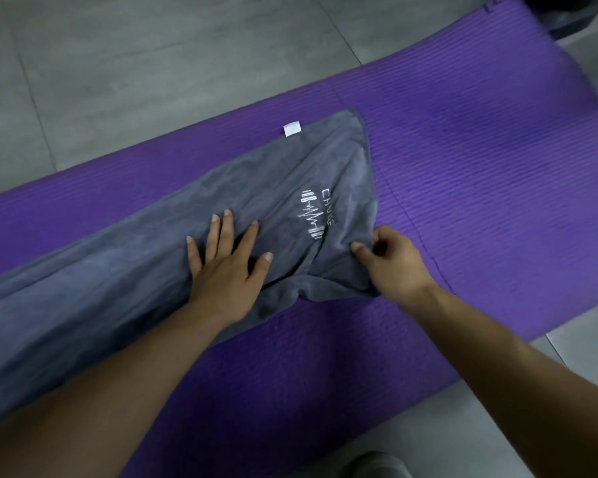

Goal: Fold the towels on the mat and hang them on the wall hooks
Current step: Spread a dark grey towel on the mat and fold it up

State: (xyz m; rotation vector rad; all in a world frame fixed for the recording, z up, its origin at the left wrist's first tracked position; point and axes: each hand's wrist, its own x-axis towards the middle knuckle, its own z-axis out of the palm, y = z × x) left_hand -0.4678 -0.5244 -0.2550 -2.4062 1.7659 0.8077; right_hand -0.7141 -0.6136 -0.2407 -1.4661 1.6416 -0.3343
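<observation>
- The purple mat, ribbed, lies flat on the grey tiled floor and slants from lower left to upper right.
- A grey towel lies lengthwise on the purple mat. Its right end stops about mid-mat and is rumpled at the near corner.
- A white tag sticks out from the towel's far edge onto the mat.
- A dark object sits at the mat's far right end, cut off by the frame.

Grey tiled floor, dim light

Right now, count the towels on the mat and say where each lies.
1: the grey towel lies across the purple mat, left hand flat on it, right hand pinching its corner. More may lie out of view.
</observation>
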